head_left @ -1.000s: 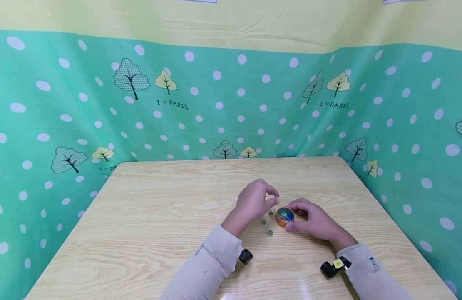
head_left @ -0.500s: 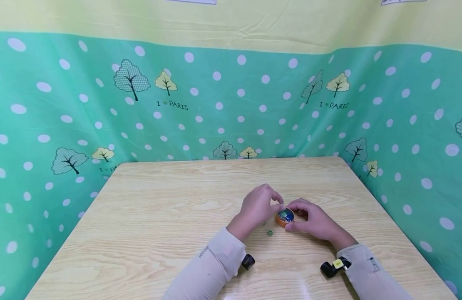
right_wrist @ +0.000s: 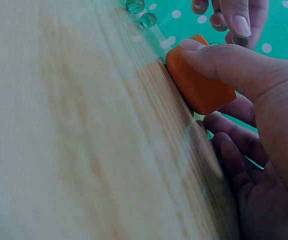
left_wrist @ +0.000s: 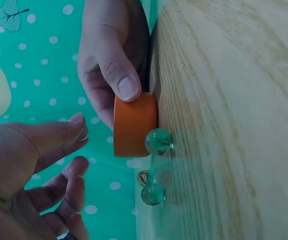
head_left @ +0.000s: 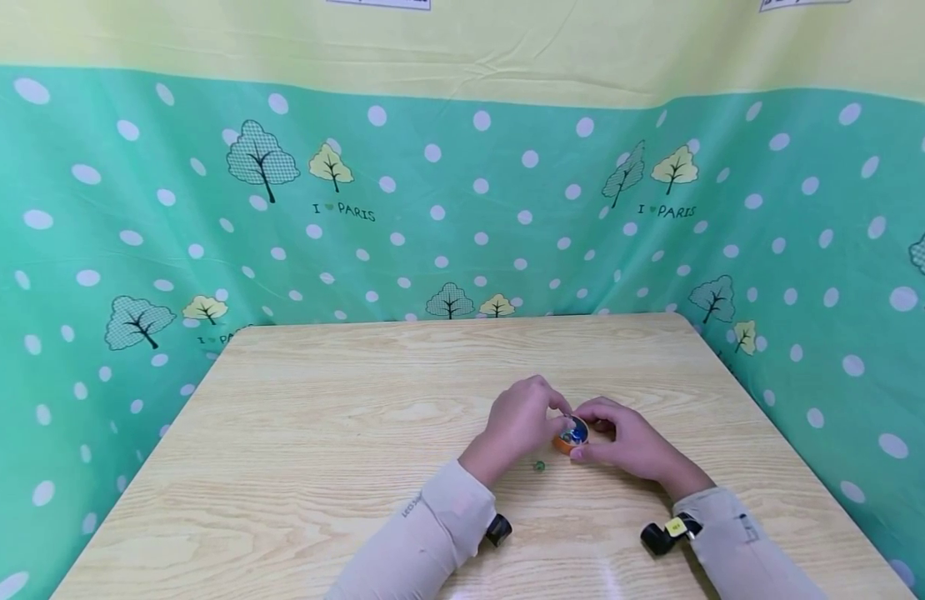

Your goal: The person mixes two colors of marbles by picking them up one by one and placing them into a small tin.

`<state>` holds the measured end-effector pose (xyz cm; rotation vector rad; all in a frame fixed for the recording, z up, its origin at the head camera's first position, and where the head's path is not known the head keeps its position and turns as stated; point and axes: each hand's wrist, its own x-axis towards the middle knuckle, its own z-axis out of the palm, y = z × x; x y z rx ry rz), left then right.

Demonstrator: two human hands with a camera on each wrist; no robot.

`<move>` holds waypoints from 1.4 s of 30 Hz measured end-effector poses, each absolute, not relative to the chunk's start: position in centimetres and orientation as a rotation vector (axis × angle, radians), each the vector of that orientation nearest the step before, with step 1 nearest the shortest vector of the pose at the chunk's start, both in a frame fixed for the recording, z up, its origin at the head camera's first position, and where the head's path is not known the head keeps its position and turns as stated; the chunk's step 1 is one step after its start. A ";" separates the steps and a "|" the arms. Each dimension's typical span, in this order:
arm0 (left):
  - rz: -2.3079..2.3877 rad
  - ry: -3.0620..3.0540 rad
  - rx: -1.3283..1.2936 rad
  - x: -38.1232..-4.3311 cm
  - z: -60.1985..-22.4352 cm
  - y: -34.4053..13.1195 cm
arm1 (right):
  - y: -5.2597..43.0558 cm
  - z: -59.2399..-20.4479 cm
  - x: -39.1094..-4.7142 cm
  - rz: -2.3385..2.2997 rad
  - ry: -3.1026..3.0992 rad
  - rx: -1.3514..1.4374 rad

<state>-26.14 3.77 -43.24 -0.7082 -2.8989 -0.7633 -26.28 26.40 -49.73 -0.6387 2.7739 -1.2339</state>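
Note:
My left hand (head_left: 521, 423) hovers at the left rim of a small round orange container (left_wrist: 135, 129), pinching a glass marble (left_wrist: 84, 134) between thumb and finger. The other fingers of that hand curl loosely below. My right hand (head_left: 633, 437) grips the container from its right side, the thumb (right_wrist: 218, 61) on the near wall and fingers behind. Blue and clear marbles (head_left: 579, 432) show inside the container, partly covered by my left fingers. On the table beside it lie a green marble (left_wrist: 158, 142), another green marble (left_wrist: 152, 194) and a smaller brownish one (left_wrist: 144, 178).
The wood-grain table (head_left: 342, 433) extends around both hands. A green dotted curtain (head_left: 402, 192) with tree prints hangs behind it and along its sides. Black wrist cameras (head_left: 659, 539) are strapped at both cuffs.
My left hand has moved right and slightly nearer, bringing its marble from beside the container to over the rim. It now hides some loose marbles in the head view. My right hand stays put.

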 end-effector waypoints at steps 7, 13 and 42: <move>-0.729 -2.883 -0.726 -25.9 -43.3 4.0 | 26.3 -49.5 -26.2 -1.248 2.766 -0.648; -0.712 -2.883 -0.729 -25.9 -43.5 4.2 | 26.3 -49.4 -26.1 -1.244 2.771 -0.647; -0.731 -2.902 -0.748 -25.7 -44.0 4.2 | 26.2 -49.4 -26.0 -1.256 2.763 -0.655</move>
